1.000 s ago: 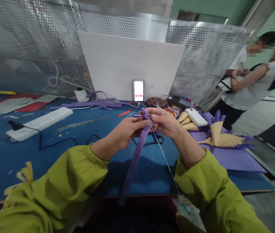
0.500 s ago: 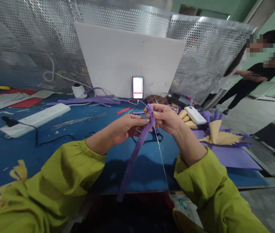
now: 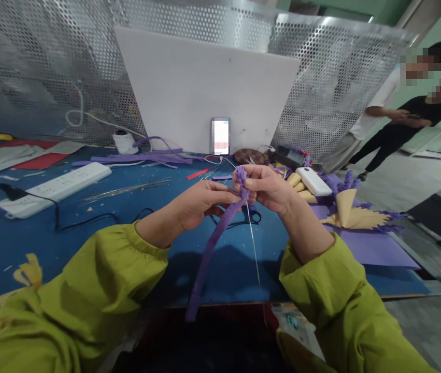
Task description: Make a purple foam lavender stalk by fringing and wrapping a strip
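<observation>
A long purple paper strip (image 3: 208, 254) hangs from between my two hands down to the table's front edge. Its upper end is bunched around the top of a thin wire (image 3: 254, 243), which slants down toward my lap. My right hand (image 3: 267, 186) pinches the bunched end and the wire's top between thumb and fingers. Just below, my left hand (image 3: 200, 202) grips the strip with thumb and forefinger. The fingertips partly hide where strip and wire meet.
A lit phone (image 3: 221, 137) leans on a white board (image 3: 204, 83). Left lie a power strip (image 3: 55, 189), loose wires (image 3: 127, 190) and purple strips (image 3: 138, 158). Right are a white power bank (image 3: 313, 181), yellow cones and purple paper flowers (image 3: 371, 220). Two people stand at far right.
Both hands stay almost in place, with small finger shifts at the bunched end. The view tilts slightly. The nearer standing person has moved more into view.
</observation>
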Available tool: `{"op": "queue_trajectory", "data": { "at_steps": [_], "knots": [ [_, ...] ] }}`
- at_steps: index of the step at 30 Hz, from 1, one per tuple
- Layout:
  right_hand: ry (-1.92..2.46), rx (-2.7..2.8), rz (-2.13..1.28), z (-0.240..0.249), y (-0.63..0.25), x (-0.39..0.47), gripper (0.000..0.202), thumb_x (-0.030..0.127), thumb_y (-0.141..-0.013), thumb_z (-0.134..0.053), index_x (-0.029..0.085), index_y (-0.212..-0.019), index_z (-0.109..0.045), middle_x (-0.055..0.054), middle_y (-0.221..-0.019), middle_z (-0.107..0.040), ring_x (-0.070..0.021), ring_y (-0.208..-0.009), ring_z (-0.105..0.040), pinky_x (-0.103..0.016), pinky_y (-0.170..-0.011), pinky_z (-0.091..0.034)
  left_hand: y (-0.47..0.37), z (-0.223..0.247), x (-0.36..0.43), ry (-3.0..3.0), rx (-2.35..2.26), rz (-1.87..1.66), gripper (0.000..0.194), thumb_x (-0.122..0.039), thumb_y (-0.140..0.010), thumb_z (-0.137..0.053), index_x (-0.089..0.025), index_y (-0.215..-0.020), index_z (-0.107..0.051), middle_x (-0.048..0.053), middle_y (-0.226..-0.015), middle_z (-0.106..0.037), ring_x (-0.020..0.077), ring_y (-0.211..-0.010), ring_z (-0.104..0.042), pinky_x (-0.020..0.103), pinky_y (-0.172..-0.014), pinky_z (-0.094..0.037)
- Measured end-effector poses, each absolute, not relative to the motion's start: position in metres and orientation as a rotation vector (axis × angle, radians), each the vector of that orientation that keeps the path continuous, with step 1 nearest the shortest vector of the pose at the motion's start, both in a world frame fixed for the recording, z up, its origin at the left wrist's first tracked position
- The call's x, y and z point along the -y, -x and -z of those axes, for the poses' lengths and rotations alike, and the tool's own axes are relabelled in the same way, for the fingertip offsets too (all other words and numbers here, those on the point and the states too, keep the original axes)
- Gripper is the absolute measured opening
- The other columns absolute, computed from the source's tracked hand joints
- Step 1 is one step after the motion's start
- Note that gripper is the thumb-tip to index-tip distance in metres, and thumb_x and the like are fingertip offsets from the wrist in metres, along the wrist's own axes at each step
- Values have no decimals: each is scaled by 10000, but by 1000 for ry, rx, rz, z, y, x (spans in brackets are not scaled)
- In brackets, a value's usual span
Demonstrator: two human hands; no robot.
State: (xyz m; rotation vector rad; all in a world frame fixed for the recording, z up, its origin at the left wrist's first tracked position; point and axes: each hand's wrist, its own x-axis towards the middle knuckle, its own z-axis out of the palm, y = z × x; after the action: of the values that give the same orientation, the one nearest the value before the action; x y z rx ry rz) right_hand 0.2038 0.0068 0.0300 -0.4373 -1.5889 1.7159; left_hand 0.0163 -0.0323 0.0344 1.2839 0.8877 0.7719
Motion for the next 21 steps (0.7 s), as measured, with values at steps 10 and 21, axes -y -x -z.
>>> {"op": "queue_trajectory", "data": {
  "at_steps": [10, 21],
  "knots": [
    [589, 1690, -1584, -32, -202, -1, 356, 347, -662, -848, 158, -732, -554, 55, -590, -545, -51, -463, -453, -165, -409, -355, -19, -31, 32, -1369, -944, -782, 98, -257, -665, -748, -176, -717, -769, 4, -655, -660, 105, -574, -513, 243, -546, -388],
    [714, 1762, -1349, -35, -195, 8, 341, 318, -698, -816, 178, -732, -507, 69, -570, -482, -67, -485, -430, -202, -436, -330, -20, -32, 33, -1286, -979, -815, 53, -221, -627, -719, -171, -625, -736, 11, -628, -644, 116, -589, -526, 253, -561, -388]
  ]
}}
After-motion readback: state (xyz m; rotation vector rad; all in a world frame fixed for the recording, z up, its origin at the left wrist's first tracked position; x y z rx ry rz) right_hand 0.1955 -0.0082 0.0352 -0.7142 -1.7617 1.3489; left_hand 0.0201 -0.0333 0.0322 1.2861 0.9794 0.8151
